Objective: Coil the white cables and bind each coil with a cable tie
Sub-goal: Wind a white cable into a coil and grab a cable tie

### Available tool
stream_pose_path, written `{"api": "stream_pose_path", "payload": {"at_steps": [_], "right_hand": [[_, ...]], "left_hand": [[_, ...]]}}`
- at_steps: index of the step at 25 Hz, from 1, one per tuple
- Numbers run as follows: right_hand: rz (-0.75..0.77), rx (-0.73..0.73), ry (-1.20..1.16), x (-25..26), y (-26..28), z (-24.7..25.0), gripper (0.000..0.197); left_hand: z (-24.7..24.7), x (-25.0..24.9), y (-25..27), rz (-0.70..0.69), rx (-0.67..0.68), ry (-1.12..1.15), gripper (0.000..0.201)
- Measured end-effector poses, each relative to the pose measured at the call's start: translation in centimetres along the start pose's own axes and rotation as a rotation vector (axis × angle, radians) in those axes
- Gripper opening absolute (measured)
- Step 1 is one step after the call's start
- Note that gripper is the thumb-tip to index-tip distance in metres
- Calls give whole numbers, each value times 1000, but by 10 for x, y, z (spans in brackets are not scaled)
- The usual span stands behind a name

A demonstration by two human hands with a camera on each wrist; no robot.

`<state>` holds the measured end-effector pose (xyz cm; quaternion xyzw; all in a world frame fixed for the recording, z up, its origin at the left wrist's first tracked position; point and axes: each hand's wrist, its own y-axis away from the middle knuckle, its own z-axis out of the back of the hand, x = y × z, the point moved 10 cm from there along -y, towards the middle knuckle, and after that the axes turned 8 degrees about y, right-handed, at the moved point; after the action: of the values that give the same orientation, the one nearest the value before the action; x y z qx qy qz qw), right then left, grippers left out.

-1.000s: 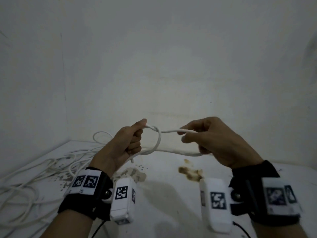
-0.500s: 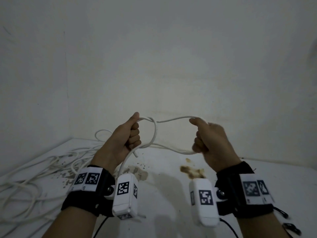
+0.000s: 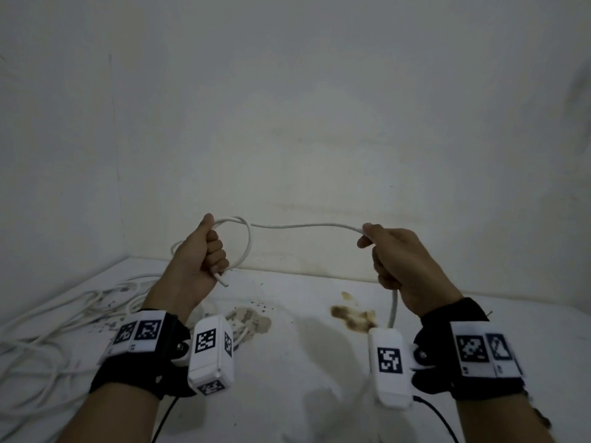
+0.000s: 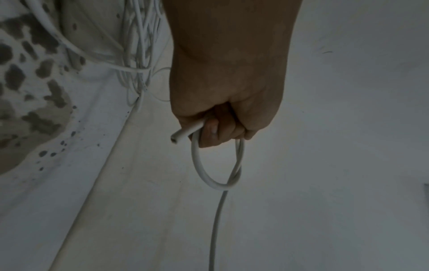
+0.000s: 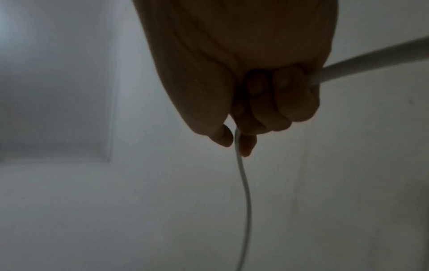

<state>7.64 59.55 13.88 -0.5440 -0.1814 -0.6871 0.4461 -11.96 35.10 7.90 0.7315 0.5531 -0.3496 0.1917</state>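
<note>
A white cable [image 3: 303, 225] stretches in the air between my two raised hands. My left hand [image 3: 204, 254] grips one small loop [image 3: 244, 247] of it in a fist, and the cut cable end [image 3: 224, 282] sticks out below the little finger. In the left wrist view the loop [image 4: 216, 176] hangs from the curled fingers [image 4: 220, 132]. My right hand [image 3: 393, 257] holds the cable in a fist, thumb and forefinger pinching where it enters; the cable [image 3: 394, 306] leaves the fist downward. The right wrist view shows the cable [image 5: 243, 183] running out between the fingertips [image 5: 246, 146].
A loose tangle of white cables [image 3: 48, 318] lies on the white surface at the left, against the wall corner. Brown stains [image 3: 351, 318] and grey speckled patches [image 3: 246, 321] mark the surface below my hands. White walls close in behind and to the left.
My hands have moved apart, the right one sliding rightward along the cable, so the span between them has lengthened. The left hand keeps its single loop and has risen slightly.
</note>
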Motion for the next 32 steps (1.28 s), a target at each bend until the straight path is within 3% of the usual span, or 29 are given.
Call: {"api": "stream_pose_path", "payload": {"at_steps": [2, 4, 7, 11, 13, 15, 18, 22, 25, 28, 32], "right_hand": [[110, -42, 146, 12, 3, 2, 20], [223, 42, 271, 27, 13, -14, 9], [447, 181, 542, 56, 39, -43, 11], [372, 516, 728, 40, 58, -76, 28], [413, 521, 850, 34, 55, -81, 32], [486, 392, 909, 38, 47, -76, 30], [539, 228, 882, 44, 36, -60, 25], [463, 47, 767, 36, 19, -27, 10], [314, -81, 674, 21, 5, -7, 30], [186, 51, 552, 12, 10, -27, 31], [256, 254, 348, 35, 35, -72, 36]], "left_hand": [[1, 0, -2, 2, 5, 73, 49], [-2, -4, -3, -1, 23, 158, 48], [-5, -9, -3, -20, 27, 199, 48], [-14, -11, -3, -24, 42, 211, 43], [-21, -10, -1, 4, 81, 246, 38], [-27, -7, 1, 30, 121, 275, 37], [-36, -3, 6, 53, 186, 276, 38], [-44, 6, 12, 107, 268, 312, 38], [-46, 19, 16, 153, 248, 366, 39], [-50, 32, 16, 147, 213, 313, 38], [-61, 56, 24, 199, 226, 119, 38]]}}
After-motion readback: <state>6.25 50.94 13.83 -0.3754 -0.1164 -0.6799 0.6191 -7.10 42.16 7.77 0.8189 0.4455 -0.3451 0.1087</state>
